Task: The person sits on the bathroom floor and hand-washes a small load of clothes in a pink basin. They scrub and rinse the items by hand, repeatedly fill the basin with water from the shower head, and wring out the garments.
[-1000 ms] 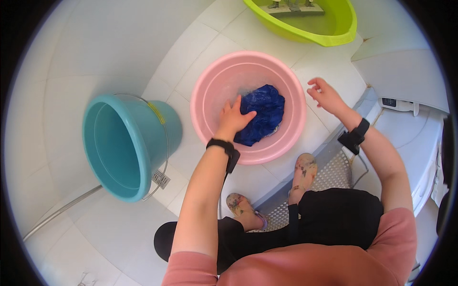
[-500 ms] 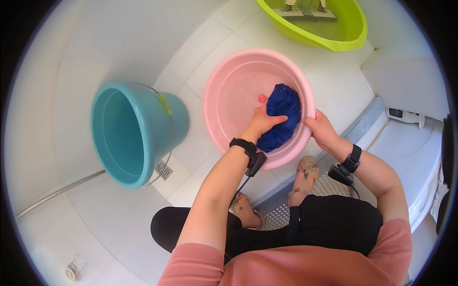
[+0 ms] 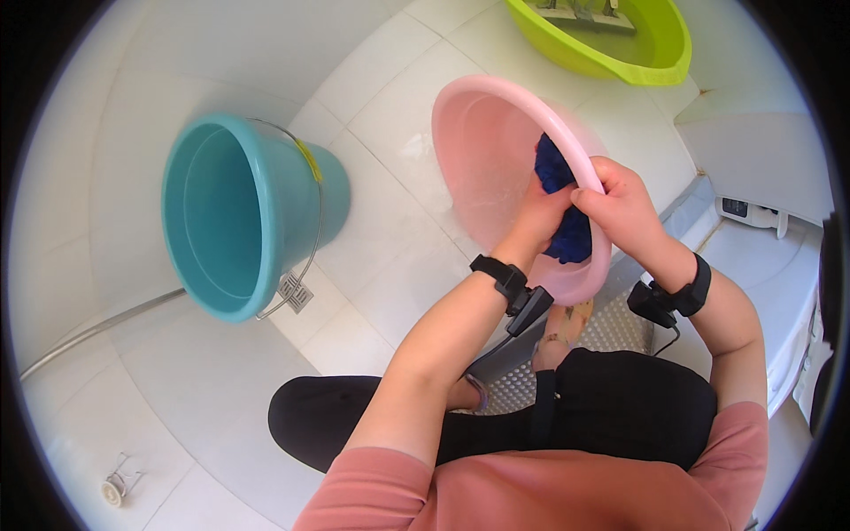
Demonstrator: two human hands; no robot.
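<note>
- Tiled floor: pale, smooth squares; a wet-looking sheen shows just left of the basin;
- pink washbasin: round, apparently plastic, with a broad rolled rim; it is tilted, its right side raised and its mouth turned leftward; the step in hand looks like tipping it to drain while the fabric is kept inside;
- blue-green bucket: smooth and tapered, standing left of the basin, with a thin wire handle (a yellow sleeve wraps part of it);
- lime-green tub: glossy and curved, beyond the basin, cut off by the upper edge;
- right hand: gripping the basin's rim, thumb over the lip; the next move seems to call for a firm hold here;
- left hand: inside the basin, pressed to the fabric; whether its fingers close on it cannot be told; steady pressure seems needed;
- dark-blue fabric: soft, crumpled, bunched against the basin's right inner wall, partly hidden by the left hand.
</note>
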